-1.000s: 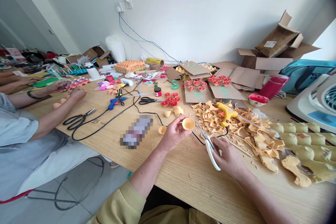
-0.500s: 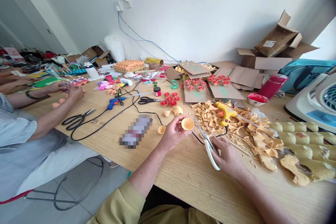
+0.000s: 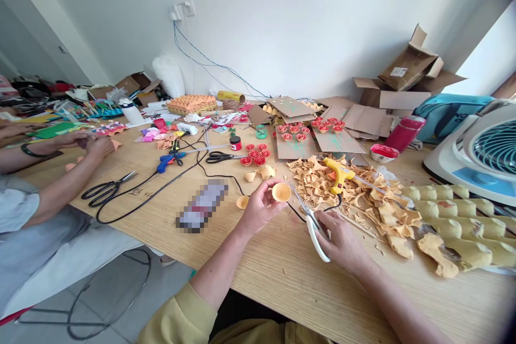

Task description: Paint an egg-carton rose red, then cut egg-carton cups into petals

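Observation:
Between the fingers of my left hand (image 3: 260,208) is a small orange egg-carton cup (image 3: 281,192), its round opening turned toward me. My right hand (image 3: 342,239) grips white-handled scissors (image 3: 315,231); their blades point up and left, close beside the cup but apart from it. Another orange cup (image 3: 242,202) lies on the table just left of my left hand. Beyond it sit a pale cup piece (image 3: 250,177) and a cluster of red paper flowers (image 3: 255,155). Orange carton scraps (image 3: 314,177) are heaped past the scissors.
A yellow glue gun (image 3: 337,174) rests on the scraps. Egg trays (image 3: 451,226) and a fan (image 3: 475,145) stand at the right. Black scissors (image 3: 107,189), a blue glue gun (image 3: 166,162) and its cord lie left. A co-worker's hands (image 3: 94,145) work at far left.
The view has turned slightly right, so everything sits further left in the picture. Both hands keep their hold on the cup and scissors, with little visible movement.

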A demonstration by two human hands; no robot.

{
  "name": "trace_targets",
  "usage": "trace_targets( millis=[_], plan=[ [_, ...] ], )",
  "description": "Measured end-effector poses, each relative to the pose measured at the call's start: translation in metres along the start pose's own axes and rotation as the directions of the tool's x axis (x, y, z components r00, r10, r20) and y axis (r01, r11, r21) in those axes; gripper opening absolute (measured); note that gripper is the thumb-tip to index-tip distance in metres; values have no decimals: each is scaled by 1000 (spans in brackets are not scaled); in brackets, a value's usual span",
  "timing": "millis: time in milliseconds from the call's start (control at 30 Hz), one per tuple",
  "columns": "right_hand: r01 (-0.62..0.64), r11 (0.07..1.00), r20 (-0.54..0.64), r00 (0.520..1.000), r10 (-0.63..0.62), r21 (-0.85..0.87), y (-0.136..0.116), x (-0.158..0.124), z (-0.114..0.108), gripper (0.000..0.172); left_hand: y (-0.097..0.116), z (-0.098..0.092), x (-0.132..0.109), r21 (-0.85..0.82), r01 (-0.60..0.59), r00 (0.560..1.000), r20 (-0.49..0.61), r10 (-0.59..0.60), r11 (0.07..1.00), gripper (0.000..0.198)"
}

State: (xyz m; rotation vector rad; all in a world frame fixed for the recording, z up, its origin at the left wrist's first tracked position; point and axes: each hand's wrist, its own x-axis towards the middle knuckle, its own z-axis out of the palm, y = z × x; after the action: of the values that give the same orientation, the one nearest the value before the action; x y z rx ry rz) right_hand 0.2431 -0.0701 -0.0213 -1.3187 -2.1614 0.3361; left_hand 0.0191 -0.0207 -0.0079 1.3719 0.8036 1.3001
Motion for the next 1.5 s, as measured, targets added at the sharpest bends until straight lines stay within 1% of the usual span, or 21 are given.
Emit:
trace_targets(
  millis=[167,333,500,733,867,967,1100,1200,1300,1500],
  plan=[
    [4,1000,16,1000,-4,-11,1,1,2,29,1,0,-1,20,14,1000,6,-14,1000,52],
    [4,999,35,999,-3,-32,-1,2,0,30,-2,-2,-1,39,-19,1000,12,18,999,48],
    [-16,1000,40,999,17,-26,-3,3,0,29,-5,-3,0,70,-26,1000,-7,27,997,48],
    [-25,1000,15,1000,25,-11,0,3,4,27,-12,-4,3,138,-66,997,-32,71,988,44],
    [-26,1000,10,1000,26,-12,2,2,5,29,-14,-3,3,173,-81,995,-49,91,982,46],
    [-24,1000,9,1000,24,-11,2,2,5,28,-15,-3,3,196,-96,993,-50,108,976,47],
    [-20,1000,11,1000,20,-20,3,3,4,29,-16,-3,4,231,-88,990,-87,111,969,45],
    [-24,999,6,1000,24,-30,6,3,4,31,-15,-3,5,222,-89,985,-125,119,971,45],
    [-23,999,1,1000,23,-29,8,2,4,31,-13,-3,5,201,-86,985,-132,114,976,47],
    [-23,999,2,1000,23,-31,0,1,0,32,-10,-3,4,208,-74,985,-140,105,975,46]
  ],
)
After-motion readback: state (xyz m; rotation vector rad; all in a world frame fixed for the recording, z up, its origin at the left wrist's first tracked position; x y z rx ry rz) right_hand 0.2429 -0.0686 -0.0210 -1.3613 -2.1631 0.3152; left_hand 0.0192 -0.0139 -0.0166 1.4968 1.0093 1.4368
